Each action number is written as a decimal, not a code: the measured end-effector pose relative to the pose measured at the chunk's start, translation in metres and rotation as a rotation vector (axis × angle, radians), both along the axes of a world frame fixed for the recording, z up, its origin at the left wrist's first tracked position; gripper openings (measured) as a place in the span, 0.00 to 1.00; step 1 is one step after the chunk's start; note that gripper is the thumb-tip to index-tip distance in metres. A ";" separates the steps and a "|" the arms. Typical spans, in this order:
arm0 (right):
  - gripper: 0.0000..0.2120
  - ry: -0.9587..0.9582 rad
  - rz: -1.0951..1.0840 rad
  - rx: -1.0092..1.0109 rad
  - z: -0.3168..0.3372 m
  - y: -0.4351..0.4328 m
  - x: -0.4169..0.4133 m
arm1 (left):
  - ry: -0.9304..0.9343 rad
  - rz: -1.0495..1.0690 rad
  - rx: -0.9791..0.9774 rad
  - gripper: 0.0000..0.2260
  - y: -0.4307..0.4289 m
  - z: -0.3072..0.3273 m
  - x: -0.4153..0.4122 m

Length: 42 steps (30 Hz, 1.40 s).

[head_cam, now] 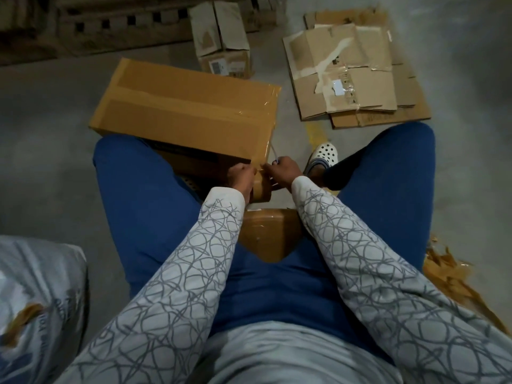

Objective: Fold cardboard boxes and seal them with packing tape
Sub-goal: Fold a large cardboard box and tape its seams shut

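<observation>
A closed brown cardboard box (188, 106) leans against my left knee, with clear packing tape along its top seam and down its near right edge. My left hand (241, 180) grips a brown roll of packing tape (261, 191) just below the box's near corner. My right hand (282, 171) is curled round a thin pale tool (274, 153) at the tape strip between the roll and the box. What the tool is cannot be told.
A stack of flattened, torn cardboard boxes (352, 76) lies on the concrete floor at the right. A small worn box (221, 37) stands behind. Another brown box (270, 234) sits between my knees. Torn cardboard scraps (454, 275) lie at right, a grey sack (36, 295) at left.
</observation>
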State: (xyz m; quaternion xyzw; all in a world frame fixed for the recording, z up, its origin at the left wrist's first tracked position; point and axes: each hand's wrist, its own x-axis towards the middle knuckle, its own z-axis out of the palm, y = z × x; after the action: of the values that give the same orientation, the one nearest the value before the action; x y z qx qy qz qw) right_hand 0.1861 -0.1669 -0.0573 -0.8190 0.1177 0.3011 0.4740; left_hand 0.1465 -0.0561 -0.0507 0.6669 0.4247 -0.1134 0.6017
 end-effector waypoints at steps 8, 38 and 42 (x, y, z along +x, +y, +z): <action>0.16 -0.096 -0.171 0.065 0.008 -0.009 0.008 | -0.127 0.001 -0.260 0.07 -0.002 0.008 0.009; 0.12 -0.467 0.181 -0.372 0.011 -0.030 0.026 | -0.379 -0.093 -0.047 0.07 0.011 -0.016 0.028; 0.11 -0.518 0.195 -0.319 0.014 -0.026 0.022 | -0.364 -0.062 -0.070 0.06 0.009 -0.014 0.030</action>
State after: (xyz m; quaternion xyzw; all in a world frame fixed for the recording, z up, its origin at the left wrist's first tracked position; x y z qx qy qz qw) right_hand 0.2082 -0.1932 -0.0429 -0.9398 -0.0400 0.1044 0.3229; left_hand 0.1761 -0.0467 -0.0650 0.6679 0.2840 -0.0241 0.6875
